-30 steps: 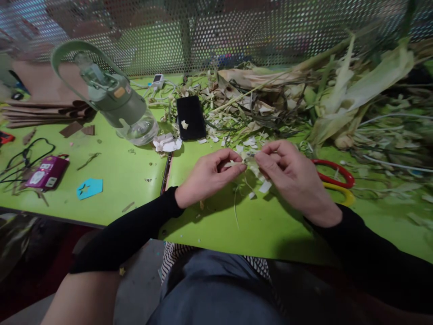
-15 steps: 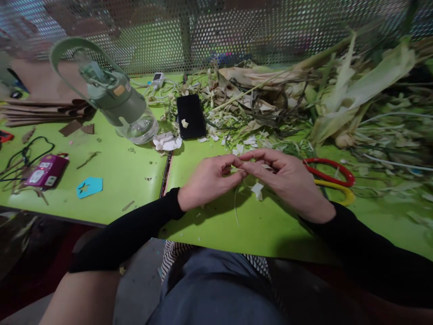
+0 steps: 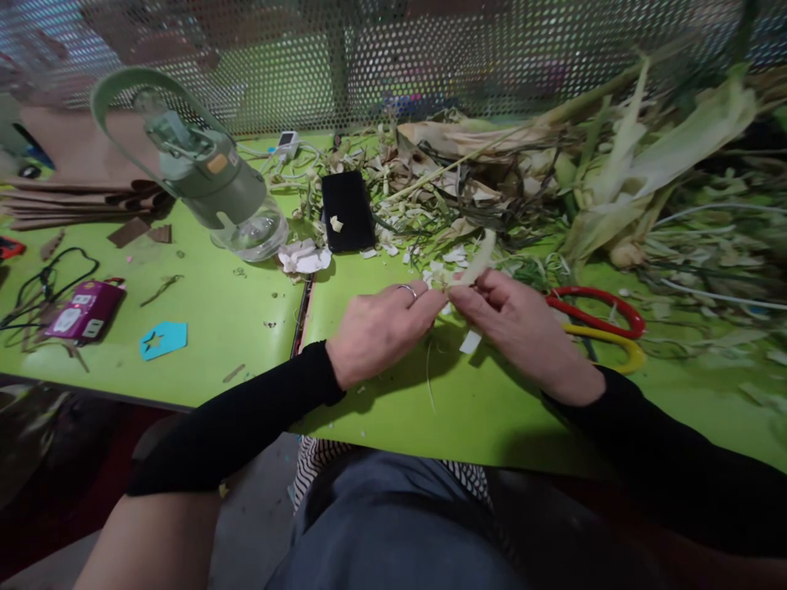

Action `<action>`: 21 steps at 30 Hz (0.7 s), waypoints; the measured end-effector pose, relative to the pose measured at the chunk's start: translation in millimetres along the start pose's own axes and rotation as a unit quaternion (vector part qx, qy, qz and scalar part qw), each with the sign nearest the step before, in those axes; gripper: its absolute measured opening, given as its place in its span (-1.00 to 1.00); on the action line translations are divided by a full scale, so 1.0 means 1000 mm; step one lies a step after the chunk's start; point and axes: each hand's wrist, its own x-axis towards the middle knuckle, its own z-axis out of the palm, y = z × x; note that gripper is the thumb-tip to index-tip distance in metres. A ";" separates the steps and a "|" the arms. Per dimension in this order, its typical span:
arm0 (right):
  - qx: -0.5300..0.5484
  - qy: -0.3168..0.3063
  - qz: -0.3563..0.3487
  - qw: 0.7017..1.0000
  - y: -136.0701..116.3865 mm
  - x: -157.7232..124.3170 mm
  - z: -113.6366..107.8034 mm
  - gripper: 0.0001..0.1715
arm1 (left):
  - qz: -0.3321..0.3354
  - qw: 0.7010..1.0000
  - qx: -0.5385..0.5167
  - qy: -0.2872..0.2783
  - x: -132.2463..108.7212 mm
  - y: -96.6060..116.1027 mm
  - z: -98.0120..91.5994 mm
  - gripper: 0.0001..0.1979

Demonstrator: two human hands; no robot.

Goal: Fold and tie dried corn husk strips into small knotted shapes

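Note:
My right hand pinches a pale strip of corn husk between thumb and fingers, its free end pointing up and away. My left hand, with a ring on one finger, meets it at the fingertips by the strip's lower end. The left fingers are closed; what exactly lies between them is partly hidden. Beneath the right hand a small white scrap shows. A thin pale fibre lies on the green table below the hands. Beside my right wrist are scissors with red and yellow handles.
Dried husks and trimmings are heaped along the back, with a large corn husk at right. A black phone, a green water bottle, crumpled paper, a purple box and a blue tag stand leftward. Behind rises a perforated screen.
The husk strip now sticks up from between my hands, where it was mostly hidden before. My left hand has rolled over so its back and ring show.

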 end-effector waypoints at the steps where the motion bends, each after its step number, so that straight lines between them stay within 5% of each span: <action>1: -0.015 0.010 -0.010 1.000 0.000 -0.001 0.000 -0.47 | 0.000 1.000 -0.009 -0.010 0.000 0.000 0.000 -0.76; 5: -0.049 0.054 -0.049 0.996 -0.001 -0.004 0.001 -0.60 | -0.051 0.993 -0.098 -0.046 0.004 -0.001 -0.001 -0.86; 11: -0.030 -0.005 -0.051 0.998 0.005 -0.001 -0.001 -0.64 | -0.169 0.931 -0.303 -0.116 0.012 -0.004 -0.010 -0.93; 15: -0.033 -0.010 -0.052 0.998 0.005 0.003 -0.005 -0.64 | -0.179 0.904 -0.372 -0.109 0.014 -0.005 -0.012 -0.93; 21: -0.016 0.004 -0.033 0.999 0.003 0.004 -0.006 -0.61 | -0.246 0.801 -0.534 -0.110 0.017 -0.003 -0.016 -0.86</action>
